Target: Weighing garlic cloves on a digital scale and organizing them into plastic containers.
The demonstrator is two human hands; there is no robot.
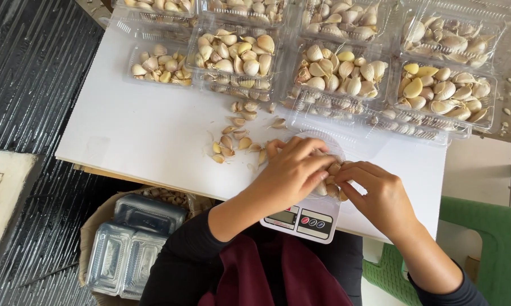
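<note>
While curled, both hands' fingers point(317, 170) press garlic cloves point(330, 184) on scale point(306, 218)

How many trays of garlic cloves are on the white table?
8 trays: four along the far edge, four in the nearer row. Others may be stacked underneath.

Clear plastic clamshell boxes point(339, 73) of garlic cloves along the table's far edge, empty ones point(132, 243) stacked below, grey scale display point(282, 217) nearest.
</note>
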